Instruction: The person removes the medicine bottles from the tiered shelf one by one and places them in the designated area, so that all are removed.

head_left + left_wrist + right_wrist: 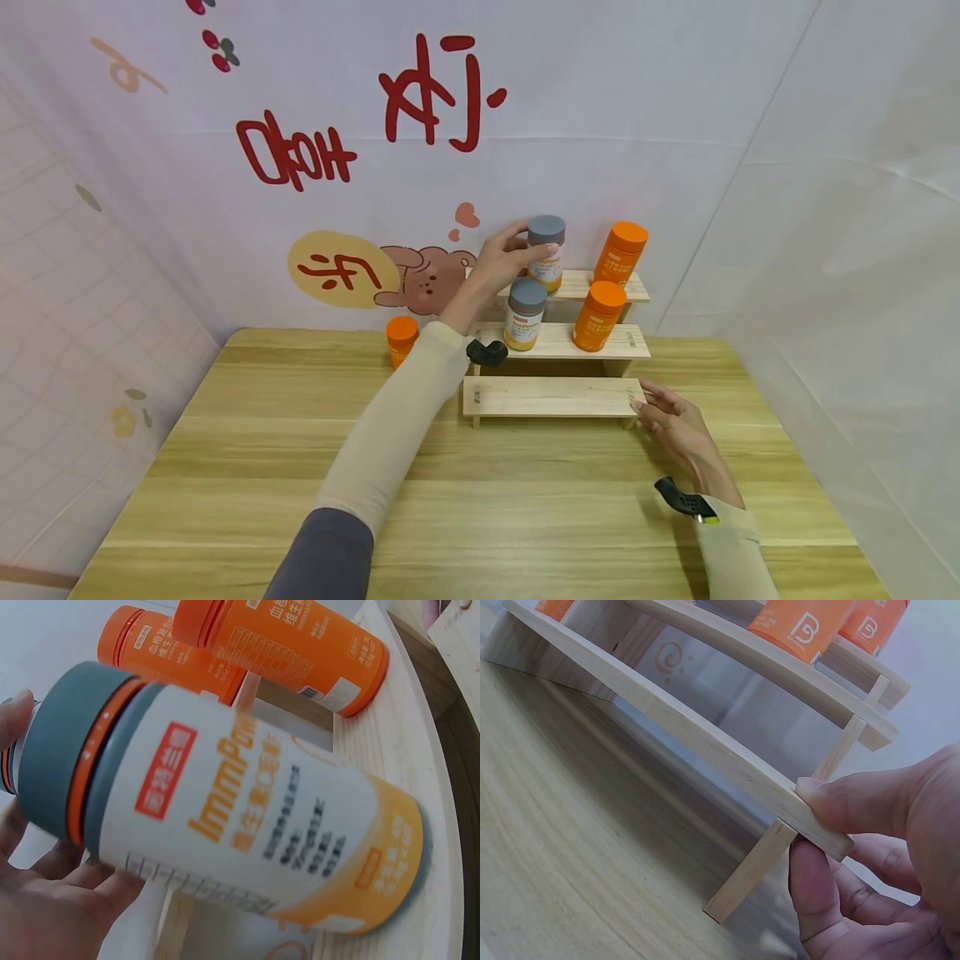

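Grey topped the jar (546,265) that I had gripped in the left hand (501,260), up at the top step (579,285) of the wooden rack (558,340)! Its twin (523,322) stood one step down, beside an orange jar (597,318), while my right hand (678,429) pinched the lowest step's (551,396) right end.

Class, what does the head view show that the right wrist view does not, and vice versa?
Only the head view: the left hand holding a grey-lidded bottle, and red writing on the wall.

Only the right wrist view: an orange swirl drawing behind the rack.

Both: the right hand pinching the end of the lowest board, and orange bottles.
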The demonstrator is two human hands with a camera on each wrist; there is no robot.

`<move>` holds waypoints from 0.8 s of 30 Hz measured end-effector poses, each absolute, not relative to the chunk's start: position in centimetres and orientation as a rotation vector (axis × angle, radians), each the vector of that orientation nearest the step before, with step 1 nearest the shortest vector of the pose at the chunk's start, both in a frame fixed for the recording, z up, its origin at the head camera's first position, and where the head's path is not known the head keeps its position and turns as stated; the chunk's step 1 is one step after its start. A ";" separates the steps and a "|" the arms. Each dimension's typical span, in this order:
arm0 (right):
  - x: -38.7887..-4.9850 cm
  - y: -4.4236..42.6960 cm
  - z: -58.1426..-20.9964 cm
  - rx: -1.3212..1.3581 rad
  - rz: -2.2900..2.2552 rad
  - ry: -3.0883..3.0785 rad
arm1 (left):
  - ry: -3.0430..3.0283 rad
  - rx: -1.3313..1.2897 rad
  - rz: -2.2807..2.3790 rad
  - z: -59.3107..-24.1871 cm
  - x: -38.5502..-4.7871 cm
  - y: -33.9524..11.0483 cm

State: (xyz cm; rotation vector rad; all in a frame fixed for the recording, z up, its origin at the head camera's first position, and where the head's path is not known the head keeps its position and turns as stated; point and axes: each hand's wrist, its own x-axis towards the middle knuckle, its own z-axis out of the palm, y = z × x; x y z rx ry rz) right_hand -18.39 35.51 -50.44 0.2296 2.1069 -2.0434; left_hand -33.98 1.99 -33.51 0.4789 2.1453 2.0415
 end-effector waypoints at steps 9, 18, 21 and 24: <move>-18.5 35.5 -50.6 0.225 -2.028 2.124 | 2.078 0.409 2.153 -33.8 -33.7 0.8; -18.4 35.6 -50.4 0.209 -2.050 2.101 | 2.074 0.427 2.215 -34.0 -33.5 -0.4; -18.3 35.6 -50.4 0.202 -2.063 2.089 | 2.070 0.440 2.221 -33.9 -33.2 -0.9; -18.3 35.5 -50.3 0.210 -2.070 2.081 | 2.087 0.441 2.218 -33.9 -32.9 -1.4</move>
